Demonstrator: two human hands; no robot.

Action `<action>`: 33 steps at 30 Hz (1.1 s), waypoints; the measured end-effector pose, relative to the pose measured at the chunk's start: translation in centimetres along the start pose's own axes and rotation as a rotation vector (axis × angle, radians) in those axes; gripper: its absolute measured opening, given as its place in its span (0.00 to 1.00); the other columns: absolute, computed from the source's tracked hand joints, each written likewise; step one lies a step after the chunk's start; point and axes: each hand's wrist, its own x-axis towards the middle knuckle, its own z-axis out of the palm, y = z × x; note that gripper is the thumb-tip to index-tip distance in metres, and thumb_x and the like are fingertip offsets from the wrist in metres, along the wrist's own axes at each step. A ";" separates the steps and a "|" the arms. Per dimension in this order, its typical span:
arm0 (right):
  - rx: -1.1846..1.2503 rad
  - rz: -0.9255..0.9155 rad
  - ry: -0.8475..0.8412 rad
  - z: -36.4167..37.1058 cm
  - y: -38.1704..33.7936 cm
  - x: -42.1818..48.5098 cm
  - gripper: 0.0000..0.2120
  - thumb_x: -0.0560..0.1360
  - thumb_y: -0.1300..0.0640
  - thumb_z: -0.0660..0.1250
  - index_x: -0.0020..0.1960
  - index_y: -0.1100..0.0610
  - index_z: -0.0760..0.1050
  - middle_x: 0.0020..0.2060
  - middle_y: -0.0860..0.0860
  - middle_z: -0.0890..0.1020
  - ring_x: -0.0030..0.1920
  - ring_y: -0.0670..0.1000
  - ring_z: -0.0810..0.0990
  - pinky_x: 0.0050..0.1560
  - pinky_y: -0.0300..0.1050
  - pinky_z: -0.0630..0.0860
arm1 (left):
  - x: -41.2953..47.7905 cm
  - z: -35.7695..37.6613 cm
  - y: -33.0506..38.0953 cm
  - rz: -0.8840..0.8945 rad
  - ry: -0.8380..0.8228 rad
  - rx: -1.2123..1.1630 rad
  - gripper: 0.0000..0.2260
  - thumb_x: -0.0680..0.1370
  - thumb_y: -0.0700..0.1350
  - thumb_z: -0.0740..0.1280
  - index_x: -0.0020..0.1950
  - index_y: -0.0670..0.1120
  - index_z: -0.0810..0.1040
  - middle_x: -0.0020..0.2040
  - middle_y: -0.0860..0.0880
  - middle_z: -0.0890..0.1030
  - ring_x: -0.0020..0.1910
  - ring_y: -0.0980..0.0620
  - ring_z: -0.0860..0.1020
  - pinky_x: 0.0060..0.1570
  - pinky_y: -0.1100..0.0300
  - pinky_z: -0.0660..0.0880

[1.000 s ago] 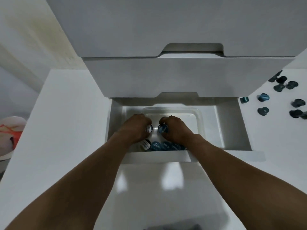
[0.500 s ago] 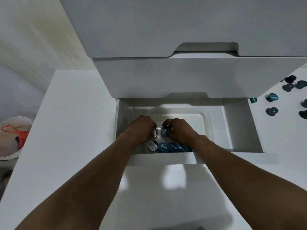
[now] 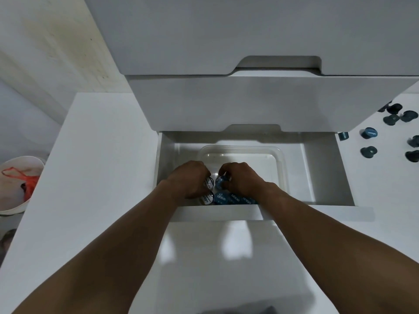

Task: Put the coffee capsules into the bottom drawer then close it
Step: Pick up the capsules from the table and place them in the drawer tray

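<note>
**Capsules Lowered Into Open Bottom Drawer**

Seen from above: both hands down inside the bottom drawer [image 3: 326,173], pulled well out beneath two shut fronts. Left hand [image 3: 190,177] curled around a pale-lidded coffee capsule [image 3: 208,182]; right hand [image 3: 240,177] pinched on a blue capsule [image 3: 220,181], fingertips closed on its sides, the two capsules almost touching. Both held just over the near end of a clear plastic tray [image 3: 280,159] resting in the drawer. Below them, a row of capsules [image 3: 229,198] already lying lid-up against the near wall. Farther off, on the white surface [image 3: 385,177] to the right, loose capsules [image 3: 368,133] waiting, well apart from the drawer.

Judged light, small and rigid-walled, with thin foil lids likely to dent or puncture under hard pressure; smooth sides probably a little slippery. Best taken across the body or by the rim, with a gentle pinch only.
</note>
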 end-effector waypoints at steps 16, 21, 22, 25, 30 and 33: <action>0.002 -0.036 -0.007 0.1 -0.2 0.0 0.13 0.74 0.58 0.69 0.58 0.56 0.76 0.54 0.56 0.81 0.52 0.55 0.80 0.53 0.45 0.76 | 0.1 0.6 0.0 0.024 -0.026 0.114 0.24 0.70 0.57 0.71 0.63 0.48 0.76 0.57 0.48 0.77 0.56 0.47 0.75 0.52 0.53 0.76; 0.001 -0.039 -0.013 0.1 -0.2 0.0 0.14 0.74 0.58 0.68 0.59 0.56 0.76 0.55 0.56 0.81 0.53 0.56 0.80 0.54 0.46 0.77 | 0.3 0.3 0.1 -0.031 -0.046 -0.008 0.19 0.75 0.52 0.66 0.65 0.49 0.76 0.61 0.48 0.78 0.58 0.48 0.76 0.55 0.54 0.75; 0.001 -0.040 -0.012 0.0 -0.2 0.0 0.14 0.74 0.58 0.68 0.59 0.56 0.76 0.56 0.56 0.81 0.53 0.56 0.80 0.55 0.46 0.77 | 0.3 0.3 0.1 -0.026 -0.043 -0.004 0.18 0.75 0.51 0.66 0.65 0.49 0.76 0.61 0.48 0.78 0.58 0.48 0.76 0.55 0.54 0.75; 0.001 -0.044 -0.009 0.0 -0.3 0.0 0.14 0.74 0.59 0.69 0.59 0.57 0.76 0.55 0.57 0.81 0.53 0.56 0.80 0.55 0.46 0.77 | 0.2 0.4 0.1 -0.002 -0.018 0.029 0.15 0.76 0.48 0.67 0.62 0.48 0.77 0.58 0.46 0.79 0.57 0.46 0.76 0.53 0.53 0.76; 0.004 -0.043 -0.013 0.2 -0.1 0.1 0.14 0.74 0.58 0.69 0.59 0.57 0.76 0.56 0.56 0.81 0.53 0.55 0.80 0.54 0.45 0.76 | 0.2 0.7 0.2 0.002 -0.012 0.036 0.13 0.76 0.47 0.67 0.59 0.49 0.79 0.56 0.46 0.79 0.55 0.46 0.77 0.52 0.54 0.75; 0.004 -0.045 -0.017 0.3 -0.2 0.2 0.14 0.73 0.58 0.70 0.59 0.57 0.77 0.55 0.56 0.81 0.53 0.55 0.80 0.53 0.43 0.75 | 0.3 0.7 0.1 -0.004 -0.037 0.029 0.12 0.76 0.48 0.67 0.58 0.48 0.80 0.54 0.46 0.79 0.53 0.47 0.77 0.48 0.56 0.74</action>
